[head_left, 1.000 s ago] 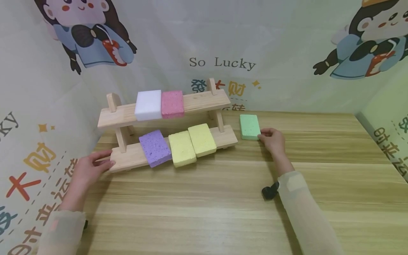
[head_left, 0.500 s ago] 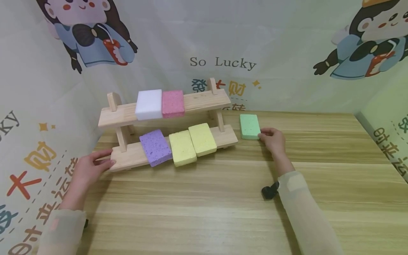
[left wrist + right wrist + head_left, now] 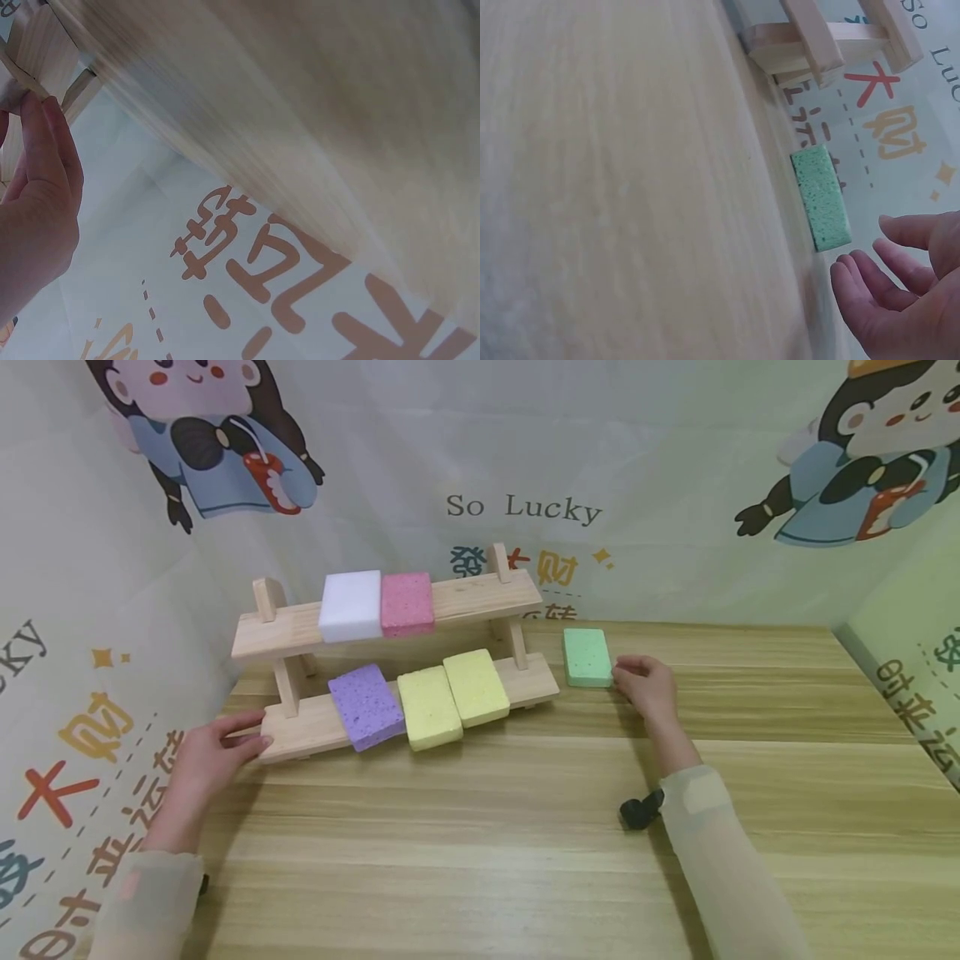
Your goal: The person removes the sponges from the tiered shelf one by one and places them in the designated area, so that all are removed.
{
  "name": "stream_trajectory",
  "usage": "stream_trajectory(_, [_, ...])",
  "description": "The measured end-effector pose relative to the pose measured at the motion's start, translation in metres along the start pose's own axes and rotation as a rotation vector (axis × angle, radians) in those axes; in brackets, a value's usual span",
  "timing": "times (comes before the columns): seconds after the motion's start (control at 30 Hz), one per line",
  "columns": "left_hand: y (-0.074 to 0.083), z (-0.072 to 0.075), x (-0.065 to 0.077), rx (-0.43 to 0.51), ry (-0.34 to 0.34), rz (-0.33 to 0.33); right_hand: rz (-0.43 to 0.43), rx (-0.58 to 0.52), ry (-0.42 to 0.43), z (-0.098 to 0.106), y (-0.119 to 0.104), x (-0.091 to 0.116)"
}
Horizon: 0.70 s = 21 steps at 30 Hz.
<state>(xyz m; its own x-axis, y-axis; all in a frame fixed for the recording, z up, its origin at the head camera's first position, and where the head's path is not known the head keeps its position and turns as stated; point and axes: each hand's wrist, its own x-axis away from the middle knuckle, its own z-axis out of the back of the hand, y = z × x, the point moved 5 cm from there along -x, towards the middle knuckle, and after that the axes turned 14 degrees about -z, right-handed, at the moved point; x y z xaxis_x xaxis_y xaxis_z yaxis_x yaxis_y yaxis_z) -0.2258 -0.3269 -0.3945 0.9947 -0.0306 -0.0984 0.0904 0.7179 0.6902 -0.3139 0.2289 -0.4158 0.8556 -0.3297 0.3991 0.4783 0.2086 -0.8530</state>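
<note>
At the left end of a two-tier wooden rack's lower board, my left hand holds the board's end between thumb and fingers. The left wrist view shows those fingers at the wood's edge. A green sponge lies flat on the table to the right of the rack. My right hand is just off its right side, and in the right wrist view the fingers are loosely bent with nothing between them. On the lower board are a purple sponge and two yellow sponges, set at a slant.
The rack's upper board carries a white sponge and a pink sponge side by side. Printed cloth walls stand behind and at both sides of the wood-grain table.
My right hand has let go of the green sponge and drawn slightly to the right. The sponge stays in place; my left hand keeps its hold on the rack.
</note>
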Motion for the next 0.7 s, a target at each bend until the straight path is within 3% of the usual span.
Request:
stream_trajectory(0.27, [0.000, 0.000, 0.000, 0.000, -0.008, 0.003, 0.036, -0.027, -0.014, 0.003, -0.010, 0.008])
stream_trajectory(0.7, [-0.001, 0.002, -0.001, -0.023, -0.005, 0.003, 0.140, -0.105, 0.032, 0.002, -0.027, 0.021])
